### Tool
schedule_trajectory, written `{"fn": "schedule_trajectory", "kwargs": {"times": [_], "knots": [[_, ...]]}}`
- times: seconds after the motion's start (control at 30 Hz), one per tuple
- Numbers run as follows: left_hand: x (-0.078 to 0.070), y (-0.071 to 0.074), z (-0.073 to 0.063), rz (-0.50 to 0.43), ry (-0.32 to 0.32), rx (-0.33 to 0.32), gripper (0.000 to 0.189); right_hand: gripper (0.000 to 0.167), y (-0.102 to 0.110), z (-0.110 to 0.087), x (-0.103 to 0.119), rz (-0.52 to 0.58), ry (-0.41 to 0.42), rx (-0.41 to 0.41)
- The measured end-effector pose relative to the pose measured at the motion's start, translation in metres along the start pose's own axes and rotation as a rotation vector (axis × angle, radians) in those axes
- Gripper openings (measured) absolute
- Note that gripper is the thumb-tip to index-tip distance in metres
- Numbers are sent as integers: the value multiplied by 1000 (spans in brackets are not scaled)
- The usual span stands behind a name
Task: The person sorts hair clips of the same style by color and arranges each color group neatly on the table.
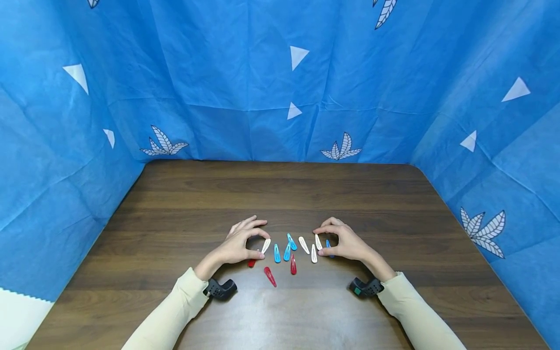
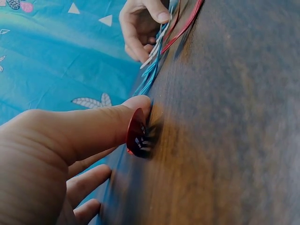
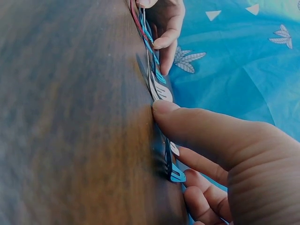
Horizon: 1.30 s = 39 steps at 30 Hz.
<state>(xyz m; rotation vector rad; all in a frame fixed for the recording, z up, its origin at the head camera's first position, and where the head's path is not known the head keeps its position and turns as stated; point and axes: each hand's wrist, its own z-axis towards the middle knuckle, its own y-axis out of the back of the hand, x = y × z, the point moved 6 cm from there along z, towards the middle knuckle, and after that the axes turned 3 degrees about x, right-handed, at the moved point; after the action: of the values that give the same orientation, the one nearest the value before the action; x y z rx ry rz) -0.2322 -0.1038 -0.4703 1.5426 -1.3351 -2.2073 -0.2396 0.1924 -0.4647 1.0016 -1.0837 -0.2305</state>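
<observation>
Several snap hair clips in white, blue and red lie grouped on the wooden table. In the head view my left hand (image 1: 239, 241) pinches a white hair clip (image 1: 266, 245) lengthwise, index finger at its far end and thumb at its near end. A red hair clip (image 2: 135, 132) lies beside that thumb. Likewise my right hand (image 1: 344, 241) holds another white hair clip (image 1: 318, 242) between thumb and index finger. Beneath the right palm sits a blue hair clip (image 3: 176, 174), partly covered. Between the hands are blue clips (image 1: 277, 253), white clips (image 1: 314, 253) and red clips (image 1: 293, 265).
The brown wood-grain table (image 1: 280, 194) spreads around the clips. A blue cloth (image 1: 210, 73) with white triangles and leaf prints hangs along its back and sides. Each wrist wears a black camera mount (image 1: 220, 289) close above the tabletop.
</observation>
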Motion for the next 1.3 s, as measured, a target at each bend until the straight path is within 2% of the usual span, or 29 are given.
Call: {"fn": "schedule_trajectory", "kwargs": {"times": [0.27,0.43,0.7,0.83,1.1,1.3], "knots": [[1,1,0,-16,-2,-11,36,47,0,1,-2,14,-20,6],[1,3,1,-32,-3,-36,36,45,3,3,0,53,-4,-10],[1,11,3,-187,13,-124,35,47,13,9,3,92,-10,-52],[-1,18,5,-222,10,-173,38,48,19,15,5,112,-22,-53],[-1,36,16,-293,83,-201,41,50,38,40,15,130,-32,-75],[-4,54,33,-326,88,-248,42,50,51,69,24,184,-31,-103]]}}
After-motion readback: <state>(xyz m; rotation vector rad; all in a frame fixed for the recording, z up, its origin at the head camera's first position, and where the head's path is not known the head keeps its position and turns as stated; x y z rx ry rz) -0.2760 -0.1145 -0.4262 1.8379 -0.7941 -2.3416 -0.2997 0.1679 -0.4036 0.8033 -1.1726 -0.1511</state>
